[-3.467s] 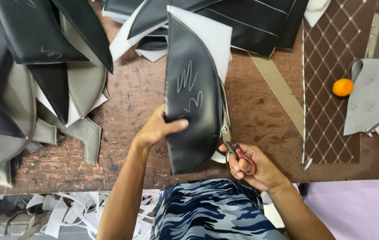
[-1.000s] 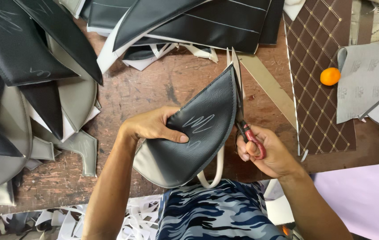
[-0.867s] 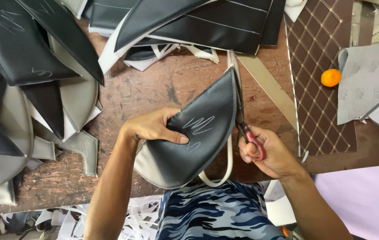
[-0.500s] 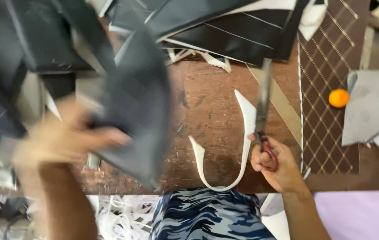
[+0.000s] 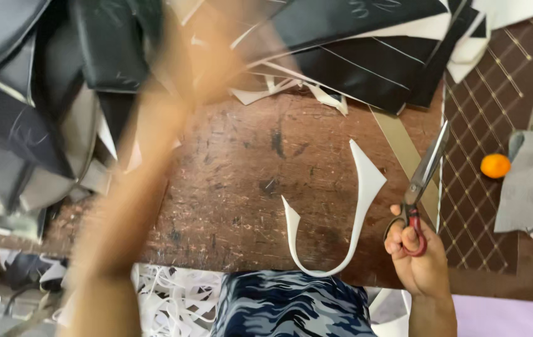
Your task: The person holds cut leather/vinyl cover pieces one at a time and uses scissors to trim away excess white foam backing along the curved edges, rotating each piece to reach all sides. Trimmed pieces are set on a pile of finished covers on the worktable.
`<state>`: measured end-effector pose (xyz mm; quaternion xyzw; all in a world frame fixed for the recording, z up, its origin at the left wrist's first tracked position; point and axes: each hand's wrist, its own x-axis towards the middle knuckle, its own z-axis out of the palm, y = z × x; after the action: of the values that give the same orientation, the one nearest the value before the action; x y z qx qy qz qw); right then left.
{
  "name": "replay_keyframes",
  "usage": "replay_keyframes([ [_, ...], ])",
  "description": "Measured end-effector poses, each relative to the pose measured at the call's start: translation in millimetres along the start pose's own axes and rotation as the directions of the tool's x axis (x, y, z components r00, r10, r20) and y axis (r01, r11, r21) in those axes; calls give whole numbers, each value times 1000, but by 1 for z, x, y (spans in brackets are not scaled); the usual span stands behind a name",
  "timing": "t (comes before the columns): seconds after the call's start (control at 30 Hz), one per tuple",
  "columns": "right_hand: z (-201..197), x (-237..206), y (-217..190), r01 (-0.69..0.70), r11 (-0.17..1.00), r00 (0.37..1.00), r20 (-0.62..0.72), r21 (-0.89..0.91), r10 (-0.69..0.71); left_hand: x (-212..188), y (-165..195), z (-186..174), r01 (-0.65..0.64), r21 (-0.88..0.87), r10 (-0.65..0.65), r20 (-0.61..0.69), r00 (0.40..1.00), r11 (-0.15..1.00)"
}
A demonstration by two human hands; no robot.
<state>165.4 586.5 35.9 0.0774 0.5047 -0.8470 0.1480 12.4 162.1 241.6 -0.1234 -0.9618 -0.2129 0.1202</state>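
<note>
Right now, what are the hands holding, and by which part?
The right hand holds the scissors by their red handle loops, blades closed. The left hand is too blurred to tell.

I count one pair of red-handled steel scissors (image 5: pixel 417 193), one curved white trimmed strip (image 5: pixel 347 218) on the wooden table (image 5: pixel 247 187), one small orange ball (image 5: pixel 495 165), and one brown diamond-quilted panel (image 5: pixel 485 143). The stacked black leather pieces (image 5: pixel 366 56) are too overlapped to count.
</note>
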Motion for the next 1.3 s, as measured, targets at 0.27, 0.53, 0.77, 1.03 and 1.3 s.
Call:
replay_keyframes([
  [0.27,0,-4,-15,85,971,973,-193,-224,-129,-151,115,363,-544,-238,582,499,643,805],
  [0.53,2,27,-14,88,953,980,-147,-289,-135,-214,-1,267,-95,-148,152,445,883,984],
  [0.77,41,86,4,77,979,996,-40,-188,-86,-453,-103,157,469,678,-815,371,445,565],
  [1.03,74,84,15,43,975,999,39,-216,-35,-428,-97,164,744,100,-449,847,285,661],
  [1.3,57,57,1,101,987,991,94,-124,-90,-57,-105,211,-74,-182,30,-238,971,980],
])
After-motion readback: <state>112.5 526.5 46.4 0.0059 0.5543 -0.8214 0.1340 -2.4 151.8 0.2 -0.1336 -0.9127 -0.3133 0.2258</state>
